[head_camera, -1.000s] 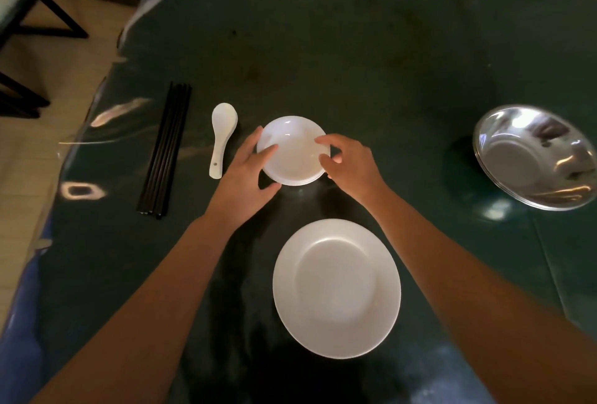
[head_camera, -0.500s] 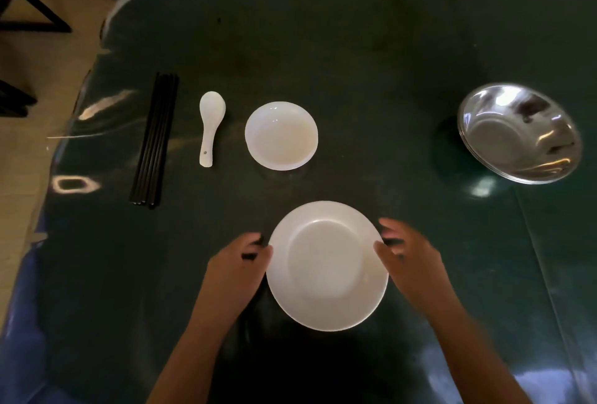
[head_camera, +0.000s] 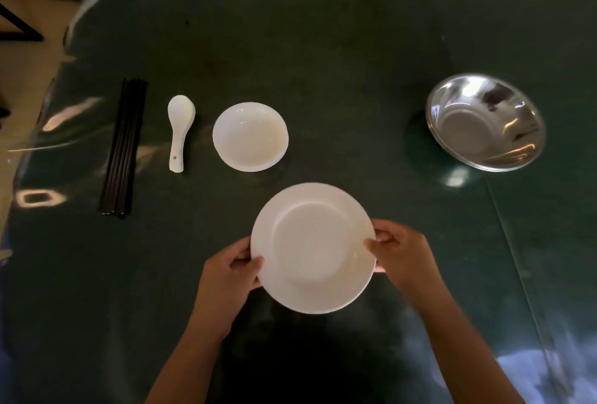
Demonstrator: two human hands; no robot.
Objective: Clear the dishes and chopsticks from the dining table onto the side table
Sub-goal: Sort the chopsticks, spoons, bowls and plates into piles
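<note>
Left hand [head_camera: 231, 269]: grasping the left rim of the white plate [head_camera: 313, 247], thumb on top of the rim, fingers underneath.
Right hand [head_camera: 399, 250]: grasping the right rim of the same plate, thumb over the edge, fingers curled below.
Plate location: near centre of the dining table [head_camera: 323, 48], held between both hands; can't tell if it is lifted or just touching the cloth.
Key relation: plate sits directly between the hands, gripped on opposite sides, so the carry is two-handed; neither hand is nearer. Round, so no long axis.
Side table: not in view, direction unknown.
Small bowl [head_camera: 250, 137]: just beyond the plate, slightly left, apart from it.
Spoon [head_camera: 179, 132]: left of the bowl, handle pointing near.
Chopsticks [head_camera: 124, 146]: far left, bundle lying near-to-far, well apart from both hands; left hand is on that side.
Metal bowl [head_camera: 486, 122]: far right, tilted; right hand is on that side.
Step, judged: first dish being picked up; nothing cleared yet.
</note>
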